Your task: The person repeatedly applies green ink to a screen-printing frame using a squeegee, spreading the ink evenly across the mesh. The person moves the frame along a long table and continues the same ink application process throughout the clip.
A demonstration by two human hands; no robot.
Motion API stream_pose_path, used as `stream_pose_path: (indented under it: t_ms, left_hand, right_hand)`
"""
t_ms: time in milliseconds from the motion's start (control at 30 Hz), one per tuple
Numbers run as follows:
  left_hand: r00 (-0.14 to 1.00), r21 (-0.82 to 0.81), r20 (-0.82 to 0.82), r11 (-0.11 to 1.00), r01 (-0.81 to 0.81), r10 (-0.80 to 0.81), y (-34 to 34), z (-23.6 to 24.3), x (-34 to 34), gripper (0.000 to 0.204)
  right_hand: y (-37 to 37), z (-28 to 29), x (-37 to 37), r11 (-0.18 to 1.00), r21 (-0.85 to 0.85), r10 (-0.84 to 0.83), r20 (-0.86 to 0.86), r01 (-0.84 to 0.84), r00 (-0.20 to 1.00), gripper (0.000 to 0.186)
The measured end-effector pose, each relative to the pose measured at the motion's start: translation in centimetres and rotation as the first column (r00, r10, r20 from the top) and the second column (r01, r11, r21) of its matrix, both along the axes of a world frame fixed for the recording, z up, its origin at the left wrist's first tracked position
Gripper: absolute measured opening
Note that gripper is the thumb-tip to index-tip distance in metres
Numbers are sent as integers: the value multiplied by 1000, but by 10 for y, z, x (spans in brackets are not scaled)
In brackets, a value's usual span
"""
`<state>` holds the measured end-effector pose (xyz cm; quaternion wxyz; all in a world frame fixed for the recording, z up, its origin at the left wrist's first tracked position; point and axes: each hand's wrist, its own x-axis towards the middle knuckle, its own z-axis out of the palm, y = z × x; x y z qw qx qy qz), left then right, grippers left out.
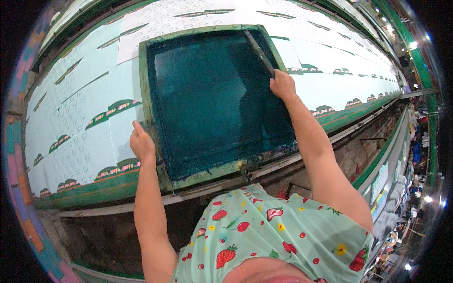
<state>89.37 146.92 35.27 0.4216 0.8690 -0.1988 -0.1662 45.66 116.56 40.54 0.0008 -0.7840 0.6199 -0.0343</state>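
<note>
Along the near edge of a long surface runs a pale rail, with the wearer's fruit-patterned top close to it. A rectangular green frame lies just beyond, over the pale printed sheet that covers the surface.

Left hand: positioned beside the left member of the frame, fingers partly curled, with nothing visibly gripped. Whether it presses on the frame cannot be told. Right hand: closed around the near end of a dark bar. The bar slants inside the right part of the frame, its other end near the far right corner.

Caution: uneven pressure from a single-handed grip could leave streaks. A sideways load on the frame, if unsteadied at the left, could shift it and smear the sheet. A lowered right forearm could pick up colour from the wet-looking interior.

Containers: the frame acts as a shallow tray. Its screen carries a glossy, dark blue-green layer; the depth cannot be judged.

Beyond the frame, the sheet extends with rows of green arched motifs. Far right: a green post and small bright lights
</note>
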Motion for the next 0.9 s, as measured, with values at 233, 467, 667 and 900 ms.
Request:
stream_pose_path:
  t_ms: [233, 467, 667, 900]
  left_hand:
    - [999, 30, -49, 1000, -7, 9, -2, 6, 2, 86]
    - [996, -2, -86, 1000, -12, 12, 6, 1, 7, 91]
    - [997, 27, -71, 1000, 15, -13, 7, -13, 12, 81]
    - [964, 161, 208, 978, 130, -163, 2, -35, 18, 61]
  right_hand:
    - [72, 8, 45, 889, 63, 442, 143, -453, 886, 43]
    - [172, 24, 66, 696, 231, 651, 195, -680, 733, 45]
    - [230, 23, 39, 603, 178, 745, 224, -778, 629, 50]
    - [250, 12, 11, 541, 108, 795, 257, -834, 549, 58]
